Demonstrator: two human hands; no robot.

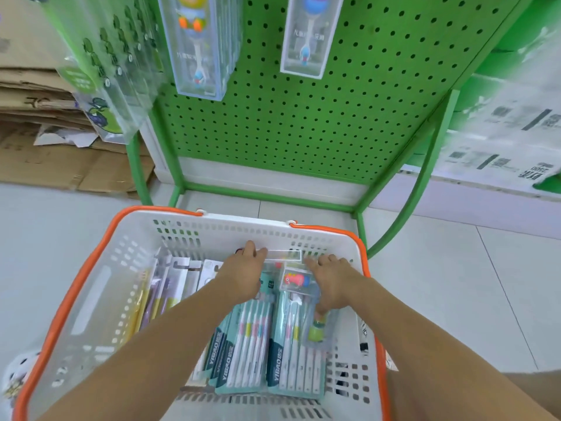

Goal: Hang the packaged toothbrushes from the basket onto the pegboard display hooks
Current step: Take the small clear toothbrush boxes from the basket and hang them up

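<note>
Below me, both my arms reached into a white basket [100, 287] with an orange rim, standing on the tiled floor. My left hand [244, 273] and my right hand [334, 284] gripped a clear boxed toothbrush [296, 281] from either side, fingers curled round it, over teal multipacks [252, 341]. Ahead, two boxed toothbrushes [305, 34] hung on the green pegboard [364, 95].

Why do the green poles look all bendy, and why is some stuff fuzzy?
Head view: the wide lens curves the green frame near the edges; the hanging packs at top left look blurred; the teal toothbrush packs in the basket are sharp; lighting is soft.
</note>
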